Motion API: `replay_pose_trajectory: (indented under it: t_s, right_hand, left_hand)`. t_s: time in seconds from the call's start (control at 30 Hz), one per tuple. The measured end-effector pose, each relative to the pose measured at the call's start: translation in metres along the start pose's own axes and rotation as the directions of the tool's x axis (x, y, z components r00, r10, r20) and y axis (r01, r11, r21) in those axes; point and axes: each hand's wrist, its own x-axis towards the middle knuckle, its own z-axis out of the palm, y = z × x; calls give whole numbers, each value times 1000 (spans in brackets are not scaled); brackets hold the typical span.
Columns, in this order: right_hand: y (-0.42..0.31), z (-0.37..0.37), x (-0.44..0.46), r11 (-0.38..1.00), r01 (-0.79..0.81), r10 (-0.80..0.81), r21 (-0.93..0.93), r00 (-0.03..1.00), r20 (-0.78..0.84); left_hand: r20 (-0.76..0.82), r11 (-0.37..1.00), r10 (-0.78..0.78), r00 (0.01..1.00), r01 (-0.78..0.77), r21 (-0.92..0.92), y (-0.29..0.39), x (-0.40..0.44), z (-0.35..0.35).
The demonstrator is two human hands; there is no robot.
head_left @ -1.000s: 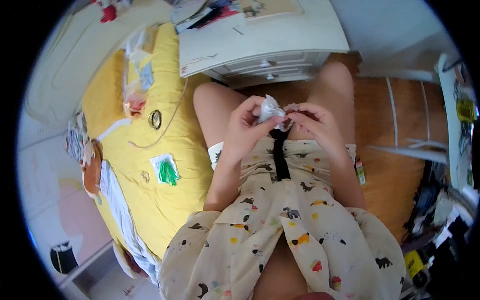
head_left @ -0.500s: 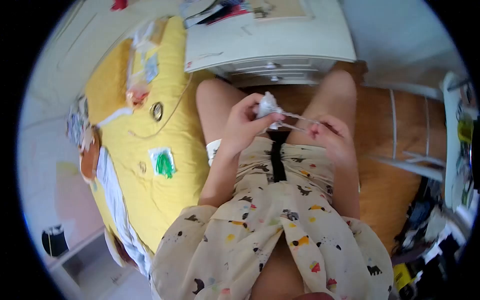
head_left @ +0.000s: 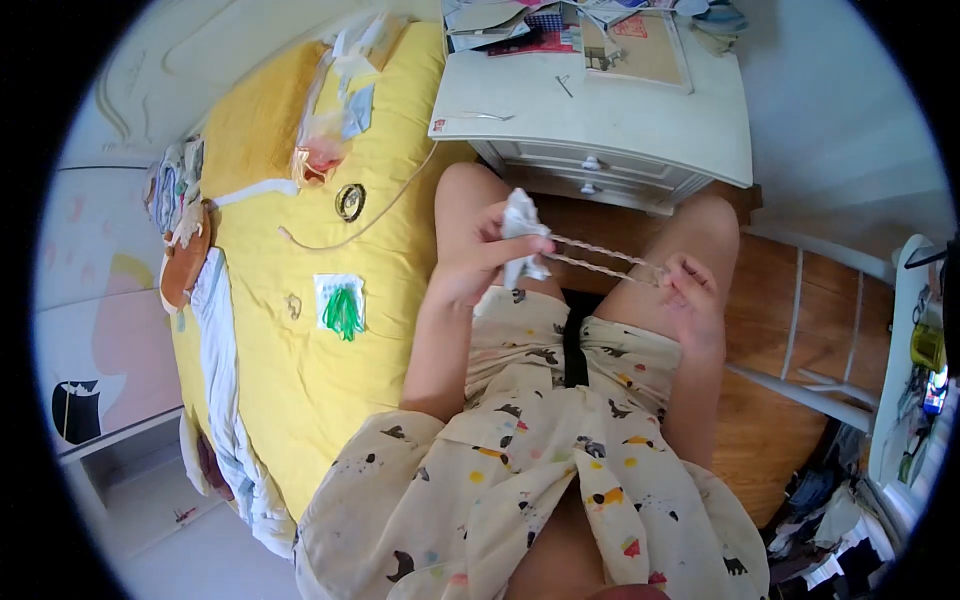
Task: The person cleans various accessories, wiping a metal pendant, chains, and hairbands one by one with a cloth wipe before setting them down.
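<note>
My left hand [head_left: 470,262] is closed on a crumpled white tissue [head_left: 521,225]; its thumb lies across the front. Two pale twisted strands of a cord [head_left: 602,250] run from the tissue toward my right hand [head_left: 692,292]. My right thumb and fingers pinch the cord's far end, and the strands stretch nearly parallel above my lap. Whether they form one loop is hidden inside the hands. Left of my left arm, a bundle of green strands [head_left: 344,315] lies on a white packet on the yellow bed [head_left: 380,380].
A white dresser [head_left: 530,85] with papers and tweezers [head_left: 480,116] on top stands ahead. On the bed are a black ring-shaped coil [head_left: 350,202], a cable [head_left: 340,243], a tissue pack [head_left: 370,45] and a bag [head_left: 318,158]. Clutter and a white rack [head_left: 800,385] stand at the right.
The view has shifted, so the bed and dresser sit differently. The strands are farther apart and taut between my hands. My right hand's outer fingers have loosened slightly.
</note>
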Motion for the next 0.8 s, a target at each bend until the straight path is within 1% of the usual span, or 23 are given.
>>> replay_pose_trajectory:
  t_s: [0.03, 0.13, 0.17, 0.23, 0.3, 0.33, 0.37, 0.4, 0.43, 0.47, 0.5, 0.53, 0.6, 0.63, 0.7, 0.73, 0.77, 0.8]
  right_hand:
    - [-2, -1, 1, 1000, 12, -11, 21, 1000, -28]
    - [-11, 10, 4, 994, -37, 32, -101, 998, -52]
    - [-7, 12, 7, 993, -42, 45, -110, 999, 20]
    - [1, 17, 13, 990, -48, 68, -130, 985, 159]
    - [7, 30, 12, 987, -59, 80, -148, 987, 142]
    - [6, 35, 10, 985, -62, 83, -159, 988, 131]
    - [6, 32, 9, 964, 4, 39, -265, 987, 155]
    - [3, 32, 8, 949, 62, -16, -310, 989, 149]
    - [1, 31, 5, 927, 120, -75, -355, 987, 139]
    - [-3, 27, 2, 899, 177, -137, -402, 983, 126]
    - [-6, 19, 0, 849, 270, -265, -455, 961, 76]
    - [-14, 9, -3, 829, 261, -301, -495, 954, -2]
    - [-36, -15, -13, 788, 234, -381, -569, 912, -153]
    - [-49, -24, -21, 742, 186, -448, -644, 852, -271]
    - [-80, -34, -43, 601, 179, -661, -779, 659, -359]
    - [-93, -48, -56, 518, 153, -752, -842, 550, -362]
    - [-106, -68, -72, 436, 114, -829, -893, 438, -349]
    - [-122, -99, -91, 340, 59, -889, -939, 345, -300]
  left_hand:
    - [13, 999, 24, 1000, -24, -21, 3, -2, -5]
    - [51, 1000, 29, 998, -29, 1, 1, -2, -4]
    - [55, 999, 0, 998, -2, 37, -2, 0, -2]
    - [99, 999, -5, 995, 0, 53, -12, 6, 0]
    - [131, 995, 2, 991, -15, 97, -17, 11, 2]
    - [102, 995, 8, 995, -18, 97, -17, 12, 5]
    - [76, 995, 13, 997, -20, 96, -17, 13, 7]
    - [52, 995, 14, 999, -19, 94, -18, 14, 11]
    - [78, 997, 20, 997, -25, 67, -22, 17, 10]
    - [81, 997, -1, 997, -6, 83, -25, 18, 9]
    - [64, 996, 20, 998, -25, 87, -27, 20, 6]
    - [55, 995, 38, 998, -43, 89, -31, 22, 2]
    - [-27, 992, 64, 998, -61, 111, -34, 28, -15]
    - [-63, 995, 71, 995, -66, 81, -30, 29, -22]
    - [-136, 995, 98, 986, -96, 23, -23, 27, -29]
    - [-169, 992, 121, 978, -123, -2, -18, 25, -32]
    - [-206, 990, 140, 968, -140, 13, -17, 26, -38]
    - [-212, 988, 151, 966, -152, 14, -15, 25, -44]
